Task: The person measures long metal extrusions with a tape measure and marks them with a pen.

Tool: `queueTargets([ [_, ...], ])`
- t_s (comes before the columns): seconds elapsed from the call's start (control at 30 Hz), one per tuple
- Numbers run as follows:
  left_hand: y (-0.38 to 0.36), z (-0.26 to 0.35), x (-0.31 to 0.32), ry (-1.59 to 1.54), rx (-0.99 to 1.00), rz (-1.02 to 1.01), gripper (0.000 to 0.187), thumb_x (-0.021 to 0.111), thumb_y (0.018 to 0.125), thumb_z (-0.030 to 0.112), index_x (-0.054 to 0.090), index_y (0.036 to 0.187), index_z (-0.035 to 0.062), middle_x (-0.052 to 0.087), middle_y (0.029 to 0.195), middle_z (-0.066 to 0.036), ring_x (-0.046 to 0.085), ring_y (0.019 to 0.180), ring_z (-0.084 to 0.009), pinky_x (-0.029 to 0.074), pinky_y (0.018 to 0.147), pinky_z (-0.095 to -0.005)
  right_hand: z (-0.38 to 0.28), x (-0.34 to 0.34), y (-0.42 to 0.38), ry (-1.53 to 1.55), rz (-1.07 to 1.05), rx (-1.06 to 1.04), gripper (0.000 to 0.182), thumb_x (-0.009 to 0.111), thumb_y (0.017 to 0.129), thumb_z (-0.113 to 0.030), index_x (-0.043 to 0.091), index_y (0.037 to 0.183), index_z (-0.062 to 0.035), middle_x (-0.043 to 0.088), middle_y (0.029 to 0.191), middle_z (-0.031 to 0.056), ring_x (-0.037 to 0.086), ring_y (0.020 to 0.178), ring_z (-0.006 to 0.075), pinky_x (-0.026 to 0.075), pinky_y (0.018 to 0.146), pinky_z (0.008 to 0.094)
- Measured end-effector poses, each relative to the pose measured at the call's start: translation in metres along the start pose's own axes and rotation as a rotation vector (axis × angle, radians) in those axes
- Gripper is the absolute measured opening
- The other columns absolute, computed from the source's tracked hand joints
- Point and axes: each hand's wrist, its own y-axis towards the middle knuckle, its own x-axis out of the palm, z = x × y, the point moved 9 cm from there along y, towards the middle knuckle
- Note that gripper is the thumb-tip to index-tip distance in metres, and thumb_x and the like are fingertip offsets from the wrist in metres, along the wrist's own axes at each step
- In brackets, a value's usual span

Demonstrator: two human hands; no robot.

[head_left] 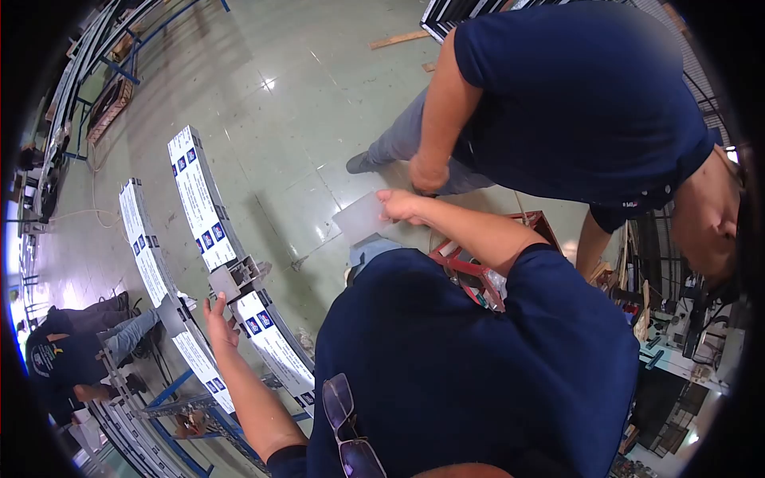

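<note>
My right hand [402, 207] grips a flat grey rectangular plate [358, 219] by its edge, in front of my body. My left hand [221, 323] is open, fingers apart, beside a long film-wrapped profile [199, 199] with white wrapping and blue labels. Its fingertips are right at a small grey plate [223, 282] on that profile, next to a metal bracket [252, 272]. A second wrapped profile [143, 235] runs parallel to the left, with a grey piece [170, 316] across its middle.
A blue metal stand [171, 390] is under the profiles. One co-worker [574, 103] bends close on my right; another person [72, 350] is at the far left. A red metal box [470, 271] stands near my right arm. Wooden strips [398, 40] lie on the floor.
</note>
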Motion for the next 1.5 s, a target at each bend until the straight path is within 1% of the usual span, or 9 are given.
queueTargets([
  [0.23,-0.002,0.001,-0.003,0.04,0.012,0.015,0.108,0.079,0.08,0.051,0.013,0.163,0.0269,0.018,0.169,-0.013,0.024,0.143,-0.0598,0.008,0.11,-0.0753,-0.019,0.061,-0.001,0.195,-0.264,-0.027,0.038,0.067,0.086,0.004,0.061,0.121,-0.0104,0.062,0.09,-0.002,0.059,0.076,0.01,0.049,0.063,0.029],
  [0.33,-0.003,0.001,-0.002,0.03,0.008,-0.005,0.108,0.078,0.081,0.049,0.013,0.163,0.0263,0.018,0.169,-0.014,0.022,0.143,-0.0609,0.008,0.11,-0.0757,-0.085,0.058,-0.072,0.293,-0.337,-0.089,0.04,0.066,0.088,0.004,0.058,0.125,-0.0068,0.066,0.098,0.0009,0.065,0.085,0.0126,0.054,0.073,0.0306],
  [0.4,0.003,0.001,-0.002,0.008,0.024,-0.02,0.107,0.078,0.082,0.048,0.013,0.163,0.0261,0.018,0.169,-0.015,0.023,0.143,-0.061,0.009,0.11,-0.0758,-0.12,0.065,-0.111,0.713,-0.532,-0.216,0.052,0.063,0.09,0.004,0.054,0.139,-0.0108,0.069,0.11,0.005,0.068,0.095,0.0166,0.056,0.08,0.0342],
  [0.5,0.004,-0.005,-0.003,0.017,0.028,-0.027,0.105,0.077,0.083,0.046,0.013,0.163,0.0259,0.018,0.169,-0.015,0.024,0.142,-0.061,0.01,0.109,-0.0759,-0.127,0.056,-0.121,0.624,-0.591,-0.254,0.042,0.066,0.09,0.003,0.055,0.13,-0.0053,0.07,0.112,0.006,0.069,0.108,0.0193,0.056,0.094,0.038],
  [0.63,-0.003,0.006,0.0,0.03,0.012,-0.019,0.104,0.077,0.083,0.043,0.013,0.163,0.0249,0.018,0.169,-0.016,0.025,0.142,-0.0599,0.012,0.109,-0.0759,-0.113,0.043,-0.093,0.403,-0.427,-0.241,0.055,0.063,0.09,0.005,0.052,0.142,-0.0096,0.069,0.116,0.0042,0.068,0.101,0.0175,0.056,0.084,0.0348],
  [0.77,0.002,0.006,-0.003,0.021,0.04,-0.009,0.105,0.078,0.083,0.043,0.013,0.163,0.024,0.019,0.168,-0.016,0.025,0.142,-0.0593,0.014,0.109,-0.0758,-0.086,0.045,-0.075,0.456,-0.372,-0.171,0.053,0.063,0.091,0.001,0.053,0.142,-0.0117,0.068,0.115,0.005,0.07,0.099,0.0197,0.057,0.083,0.0368],
  [0.9,0.004,0.0,-0.001,0.027,0.041,-0.009,0.105,0.078,0.083,0.042,0.013,0.163,0.0234,0.019,0.168,-0.016,0.025,0.142,-0.0586,0.016,0.109,-0.0754,-0.06,0.046,-0.066,0.472,-0.299,-0.064,0.048,0.063,0.092,0.001,0.055,0.138,-0.0103,0.069,0.117,0.0062,0.069,0.104,0.022,0.058,0.087,0.0397],
  [1.07,0.001,0.005,-0.003,0.033,0.035,0.016,0.104,0.078,0.083,0.042,0.014,0.163,0.0243,0.024,0.167,-0.016,0.026,0.143,-0.0564,0.019,0.109,-0.074,-0.022,0.058,-0.029,0.461,-0.286,0.013,0.034,0.06,0.094,-0.003,0.058,0.127,-0.0115,0.071,0.103,0.0124,0.075,0.088,0.0284,0.059,0.075,0.0409],
  [1.5,0.033,-0.006,-0.013,0.092,0.024,-0.008,0.11,0.074,0.083,0.053,0.004,0.164,0.0272,0.029,0.166,-0.005,0.033,0.137,-0.0587,0.012,0.104,-0.0797,0.028,0.084,0.021,0.297,-0.115,0.186,0.031,0.066,0.089,-0.006,0.059,0.119,-0.0105,0.071,0.101,0.0132,0.075,0.08,0.027,0.057,0.062,0.0399],
])
